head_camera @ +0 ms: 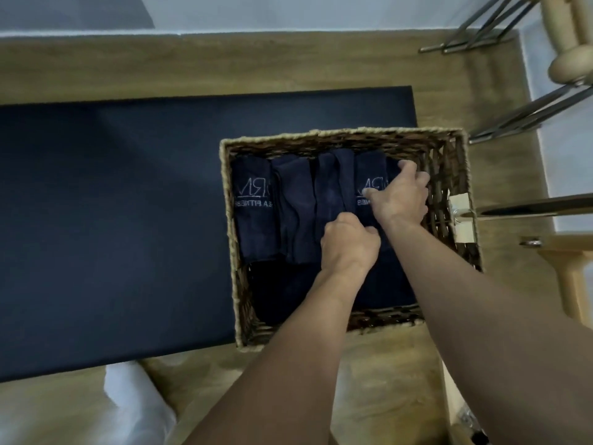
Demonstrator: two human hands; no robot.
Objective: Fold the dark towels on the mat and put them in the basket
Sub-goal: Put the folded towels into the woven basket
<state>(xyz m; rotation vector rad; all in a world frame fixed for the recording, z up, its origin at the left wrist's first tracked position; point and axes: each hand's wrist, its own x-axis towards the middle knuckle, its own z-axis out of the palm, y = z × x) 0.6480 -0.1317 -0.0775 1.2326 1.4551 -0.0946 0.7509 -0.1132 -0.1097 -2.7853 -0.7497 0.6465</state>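
A woven wicker basket (340,136) stands on the right end of a dark mat (112,203). Several folded navy towels (292,207) stand side by side in its far half; some show white stitched lettering. My right hand (402,195) grips the rightmost folded towel (369,175) from above, fingers curled over its far edge. My left hand (348,242) holds the near end of the same towel, fingers closed on the cloth. The near half of the basket is dark and partly hidden by my forearms.
Wooden floor surrounds the mat. Wooden and metal equipment frames (545,110) stand to the right of the basket, with a bar (529,210) reaching toward its right rim. A white object (134,406) lies at the lower left.
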